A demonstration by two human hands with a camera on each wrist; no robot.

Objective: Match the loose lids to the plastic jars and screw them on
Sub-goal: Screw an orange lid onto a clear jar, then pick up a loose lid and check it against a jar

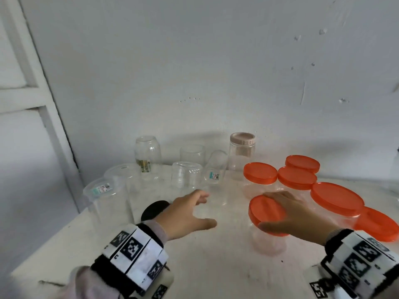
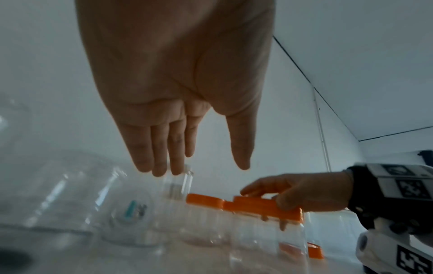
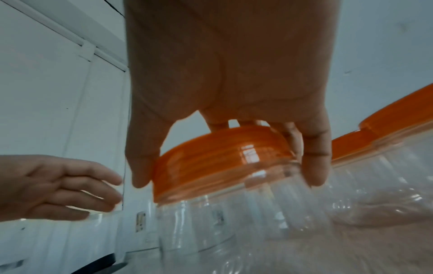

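The right hand (image 1: 295, 214) grips an orange lid (image 1: 266, 213) on its jar (image 1: 268, 242). The left hand (image 1: 189, 214) is spread, holding nothing. About 5 orange lids (image 1: 296, 176) look on; clear jars (image 1: 186, 174) far left need lids.

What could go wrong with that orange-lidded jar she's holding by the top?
The right hand grips only the orange lid, and the jar under it looks tilted; if the lid is loose, the jar may drop. The left hand is open and off the jar, so nothing steadies it. Neighbouring jars stand close and could be knocked.

Left hand (image 1: 190, 214) spread, right hand (image 1: 295, 214) clasping.
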